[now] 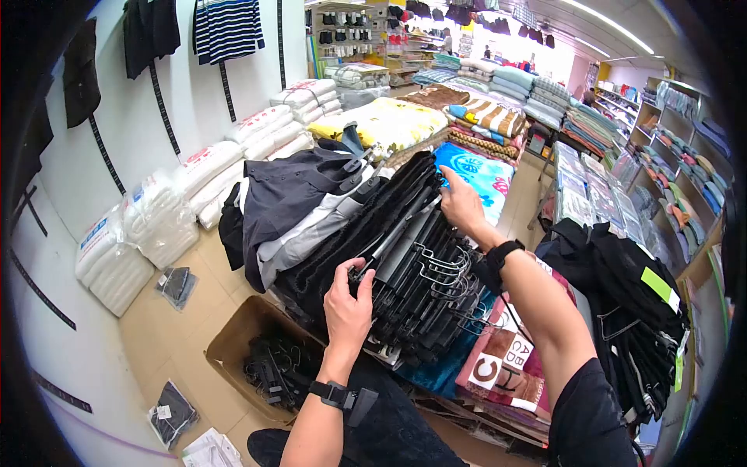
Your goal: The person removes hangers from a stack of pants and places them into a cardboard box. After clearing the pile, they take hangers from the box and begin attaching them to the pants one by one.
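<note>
A stack of black clothes hangers (424,300) with metal hooks lies in front of me, with black trousers (342,241) on hangers at its left side. My left hand (348,300) is closed, thumb and fingers at the near end of a black clip hanger (401,229). At that hanger's far end, my right hand (463,204) pinches around the clip and dark cloth; its fingertips are partly hidden. Beyond the trousers lie grey and dark shirts (299,191).
A cardboard box (226,342) holding black hangers stands on the floor at lower left. Black clothes on hangers (622,303) lie to the right. Folded blankets (381,124) are piled behind. Wrapped white bundles (117,257) line the left wall, and packaged garments (173,412) lie on the floor.
</note>
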Demonstrator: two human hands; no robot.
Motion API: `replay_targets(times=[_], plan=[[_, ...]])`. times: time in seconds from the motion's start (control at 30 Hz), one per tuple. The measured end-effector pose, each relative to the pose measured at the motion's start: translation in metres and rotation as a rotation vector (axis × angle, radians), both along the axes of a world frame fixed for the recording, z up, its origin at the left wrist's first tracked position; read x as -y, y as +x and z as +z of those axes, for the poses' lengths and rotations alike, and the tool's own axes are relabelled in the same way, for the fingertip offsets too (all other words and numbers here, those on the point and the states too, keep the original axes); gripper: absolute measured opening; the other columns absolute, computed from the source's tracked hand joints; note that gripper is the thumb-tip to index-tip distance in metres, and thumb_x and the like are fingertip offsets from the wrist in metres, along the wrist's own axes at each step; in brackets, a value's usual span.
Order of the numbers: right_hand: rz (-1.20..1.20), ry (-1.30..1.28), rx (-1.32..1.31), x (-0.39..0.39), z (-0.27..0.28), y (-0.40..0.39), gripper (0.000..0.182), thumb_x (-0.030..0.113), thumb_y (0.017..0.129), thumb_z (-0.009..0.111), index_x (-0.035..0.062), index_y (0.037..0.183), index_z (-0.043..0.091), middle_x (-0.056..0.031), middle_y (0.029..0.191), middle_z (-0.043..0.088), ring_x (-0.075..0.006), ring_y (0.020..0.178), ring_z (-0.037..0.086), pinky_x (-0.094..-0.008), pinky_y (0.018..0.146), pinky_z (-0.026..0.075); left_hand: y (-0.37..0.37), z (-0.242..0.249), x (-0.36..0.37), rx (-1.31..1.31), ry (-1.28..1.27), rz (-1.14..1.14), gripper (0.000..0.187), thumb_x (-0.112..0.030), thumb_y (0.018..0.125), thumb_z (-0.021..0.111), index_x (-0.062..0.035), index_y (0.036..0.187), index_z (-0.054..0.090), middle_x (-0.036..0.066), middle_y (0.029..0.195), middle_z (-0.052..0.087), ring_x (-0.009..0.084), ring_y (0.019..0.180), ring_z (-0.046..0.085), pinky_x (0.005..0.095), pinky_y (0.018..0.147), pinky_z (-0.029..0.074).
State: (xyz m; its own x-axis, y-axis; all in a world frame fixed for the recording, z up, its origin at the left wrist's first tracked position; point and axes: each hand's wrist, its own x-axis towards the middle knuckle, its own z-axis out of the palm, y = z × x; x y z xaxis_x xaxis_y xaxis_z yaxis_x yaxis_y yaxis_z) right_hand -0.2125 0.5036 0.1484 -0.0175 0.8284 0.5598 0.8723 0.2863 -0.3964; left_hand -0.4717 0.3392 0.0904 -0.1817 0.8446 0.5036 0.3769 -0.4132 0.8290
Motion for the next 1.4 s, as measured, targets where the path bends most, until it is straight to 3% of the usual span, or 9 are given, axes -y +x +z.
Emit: replay_targets(times=[0.1, 0.17, 0.2, 0.33, 1.03, 1.1, 1.4], plan=[[-0.011, 0.025, 0.212, -0.010, 0.017, 0.005, 0.046, 0.007, 0.092, 0.054, 0.0082, 0.138, 0.059, -0.0223, 0.121, 0.070, -0.0406, 0.110, 0.067, -0.0516, 0.093, 0.054, -0.001, 0.000, 0.000, -0.032, -0.046, 0.026, 0.027, -0.023, 0.101, 0.065, -0.0030, 0.118, 0.061, 0.023, 0.108, 0.072, 0.0462, 0.100, 0.068, 0.0486, 0.085, 0.052], [0.006, -0.032, 0.535, -0.013, 0.030, 0.004, 0.041, 0.005, 0.090, 0.055, 0.0090, 0.130, 0.062, -0.0180, 0.109, 0.073, -0.0391, 0.101, 0.070, -0.0512, 0.084, 0.056, -0.001, -0.003, -0.001, -0.036, -0.040, 0.038, 0.028, -0.024, 0.101, 0.066, -0.0035, 0.119, 0.061, 0.024, 0.109, 0.072, 0.0461, 0.102, 0.068, 0.0492, 0.085, 0.053], [0.029, 0.141, 0.655, -0.017, 0.029, 0.004, 0.011, 0.007, 0.091, 0.057, 0.0073, 0.101, 0.061, -0.0138, 0.090, 0.072, -0.0345, 0.083, 0.074, -0.0463, 0.068, 0.059, 0.000, -0.004, -0.002, -0.019, -0.008, 0.045, 0.028, -0.024, 0.101, 0.066, -0.0036, 0.120, 0.061, 0.024, 0.109, 0.072, 0.0456, 0.102, 0.068, 0.0487, 0.085, 0.053], [0.009, 0.217, 0.860, -0.027, 0.028, 0.004, 0.004, 0.009, 0.093, 0.057, 0.0066, 0.094, 0.060, -0.0145, 0.083, 0.070, -0.0301, 0.071, 0.074, -0.0406, 0.057, 0.058, 0.002, -0.006, -0.003, 0.016, 0.032, 0.048, 0.030, -0.023, 0.100, 0.067, -0.0028, 0.122, 0.060, 0.023, 0.110, 0.072, 0.0443, 0.103, 0.069, 0.0469, 0.087, 0.054], [0.038, 0.217, 1.078, -0.032, 0.039, 0.005, 0.014, 0.011, 0.094, 0.057, 0.0065, 0.084, 0.066, -0.0126, 0.079, 0.071, -0.0244, 0.069, 0.073, -0.0368, 0.054, 0.056, 0.004, -0.003, -0.001, 0.110, 0.015, 0.036, 0.028, -0.022, 0.102, 0.065, -0.0019, 0.120, 0.060, 0.021, 0.110, 0.072, 0.0441, 0.102, 0.068, 0.0460, 0.086, 0.053], [0.031, 0.224, 1.085, -0.033, 0.036, 0.004, 0.015, 0.011, 0.094, 0.057, 0.0071, 0.084, 0.067, -0.0124, 0.079, 0.071, -0.0242, 0.070, 0.073, -0.0367, 0.055, 0.056, 0.001, -0.002, 0.000, 0.007, -0.054, 0.037, 0.028, -0.022, 0.101, 0.066, -0.0015, 0.120, 0.060, 0.021, 0.110, 0.072, 0.0431, 0.102, 0.069, 0.0454, 0.087, 0.053], [-0.004, 0.187, 1.114, -0.037, 0.034, -0.001, 0.018, 0.013, 0.090, 0.060, 0.0106, 0.077, 0.072, -0.0119, 0.078, 0.073, -0.0237, 0.073, 0.074, -0.0379, 0.057, 0.056, 0.002, -0.005, -0.001, 0.082, -0.023, 0.008, 0.035, -0.021, 0.100, 0.068, 0.0003, 0.127, 0.060, 0.023, 0.118, 0.072, 0.0409, 0.111, 0.069, 0.0431, 0.094, 0.053]])
